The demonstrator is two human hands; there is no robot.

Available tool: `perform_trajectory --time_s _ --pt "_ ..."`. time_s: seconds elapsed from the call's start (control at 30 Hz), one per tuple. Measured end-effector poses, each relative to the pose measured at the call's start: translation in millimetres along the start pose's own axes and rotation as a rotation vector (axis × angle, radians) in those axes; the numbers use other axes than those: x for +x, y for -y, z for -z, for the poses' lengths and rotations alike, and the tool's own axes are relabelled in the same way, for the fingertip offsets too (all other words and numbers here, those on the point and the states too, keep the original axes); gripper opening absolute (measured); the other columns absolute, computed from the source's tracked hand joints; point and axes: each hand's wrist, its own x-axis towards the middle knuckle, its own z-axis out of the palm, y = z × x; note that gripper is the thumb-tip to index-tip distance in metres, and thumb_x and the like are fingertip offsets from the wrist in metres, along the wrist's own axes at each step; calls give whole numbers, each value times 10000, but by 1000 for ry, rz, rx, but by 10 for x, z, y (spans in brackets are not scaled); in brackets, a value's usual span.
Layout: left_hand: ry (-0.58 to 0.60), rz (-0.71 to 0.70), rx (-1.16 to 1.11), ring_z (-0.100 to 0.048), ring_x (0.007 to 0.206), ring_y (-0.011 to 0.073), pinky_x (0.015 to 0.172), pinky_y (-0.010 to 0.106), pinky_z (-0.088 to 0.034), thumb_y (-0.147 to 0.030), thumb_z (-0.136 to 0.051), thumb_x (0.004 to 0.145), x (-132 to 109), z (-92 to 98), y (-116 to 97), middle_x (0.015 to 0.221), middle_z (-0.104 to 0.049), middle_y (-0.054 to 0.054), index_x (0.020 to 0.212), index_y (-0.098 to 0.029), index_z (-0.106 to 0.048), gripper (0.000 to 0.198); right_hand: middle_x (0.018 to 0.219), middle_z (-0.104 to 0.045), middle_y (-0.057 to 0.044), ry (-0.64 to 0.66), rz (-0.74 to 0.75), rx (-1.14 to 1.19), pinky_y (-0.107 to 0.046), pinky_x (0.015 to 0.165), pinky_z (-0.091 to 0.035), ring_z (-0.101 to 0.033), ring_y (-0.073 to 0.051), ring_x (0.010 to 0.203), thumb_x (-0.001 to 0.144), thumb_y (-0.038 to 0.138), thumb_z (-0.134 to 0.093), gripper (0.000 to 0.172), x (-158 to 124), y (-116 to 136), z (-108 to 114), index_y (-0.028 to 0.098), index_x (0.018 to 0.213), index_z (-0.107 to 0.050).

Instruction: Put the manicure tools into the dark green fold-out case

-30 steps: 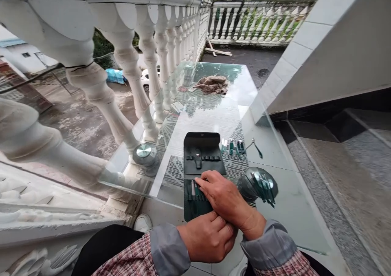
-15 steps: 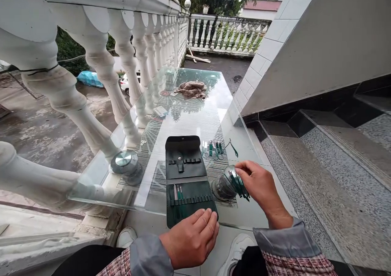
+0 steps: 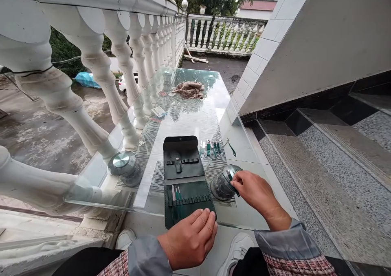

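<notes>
A dark green manicure case (image 3: 184, 170) lies unfolded on the glass table, with several slim tools (image 3: 176, 193) in the left loops of its lower panel. My left hand (image 3: 191, 237) is closed over the case's lower right edge, fingers together and thumb hidden. To the right, my right hand (image 3: 256, 192) pinches at a bunch of green manicure tools (image 3: 231, 174) above a round table support. Its fingers cover most of the bunch, so the exact tool is unclear. Nail clippers (image 3: 208, 147) and other small tools lie in a row beyond the case, beside cuticle nippers (image 3: 231, 147).
The glass table (image 3: 195, 125) has thick edges and round metal-topped supports (image 3: 122, 162). A crumpled brown cloth (image 3: 188, 90) and a small card (image 3: 158, 112) lie farther back. A white balustrade (image 3: 94, 64) runs along the left; stone steps (image 3: 324, 153) rise on the right.
My right hand has shifted slightly left and down over the bunch of green tools, now covering most of it. The left hand keeps its place on the case. The view has shifted slightly.
</notes>
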Motion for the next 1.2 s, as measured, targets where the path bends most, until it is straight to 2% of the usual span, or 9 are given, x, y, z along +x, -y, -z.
perform_trajectory --time_s 0.17,0.27,0.4,0.5,0.57,0.67,0.77,0.93,1.2 --pt "-16 -14 1 -575 1052 259 893 381 -488 -170 -428 874 -8 -14 6 1124 -614 162 1092 -53 -600 302 691 -596 -16 -8 -16 7 -246 525 -245 -474 -128 597 749 212 -443 177 0 13 -8 201 591 -523" --pt "-17 -7 -3 -575 1051 260 891 384 -487 -166 -428 874 -12 -24 9 1124 -614 164 1090 -54 -601 299 640 -586 -6 -27 -72 120 -243 519 -268 -461 -125 569 721 238 -463 167 6 -15 28 203 570 -524" --pt "-23 -3 -7 -580 1042 261 889 380 -489 -167 -427 873 -7 -17 5 1115 -619 158 1087 -52 -606 301 549 -528 16 -25 -116 547 -231 513 -323 -457 -113 532 703 351 -512 192 13 -25 74 195 593 -537" --pt "-37 -1 -7 -588 1027 258 885 373 -491 -168 -426 871 2 -4 5 1099 -626 154 1069 -53 -616 297 484 -464 44 66 -125 911 -219 443 -310 -403 -88 448 689 427 -548 247 0 50 76 184 646 -537" --pt "-32 -2 -5 -589 1025 256 882 373 -490 -167 -422 871 9 2 9 1093 -628 155 1059 -56 -620 295 466 -448 54 133 -116 1063 -209 411 -294 -375 -72 415 679 443 -582 272 -16 128 64 175 668 -539" --pt "-17 -11 4 -588 1025 261 875 378 -489 -167 -419 872 16 8 15 1090 -628 159 1055 -57 -622 294 524 -500 37 189 -87 1209 -199 400 -305 -386 -58 425 651 432 -646 291 -45 244 25 161 698 -549" --pt "-1 -14 4 -590 1018 263 858 377 -489 -178 -420 875 14 14 11 1093 -624 166 1058 -51 -618 298 612 -547 17 209 -98 1291 -198 397 -321 -407 -55 445 623 411 -692 334 -70 340 -39 154 798 -569" --pt "15 -13 -1 -592 1009 256 842 373 -484 -189 -417 884 7 27 -3 1083 -625 174 1051 -49 -617 296 661 -516 32 224 -77 1355 -199 413 -349 -430 -58 476 644 370 -693 504 -88 509 -157 164 1078 -542" --pt "24 -21 -8 -598 992 259 828 376 -484 -187 -401 887 1 30 3 1070 -631 173 1046 -46 -621 306 716 -475 39 284 63 1303 -221 457 -408 -504 -86 545 715 351 -606 506 -115 845 -227 214 1186 -483"
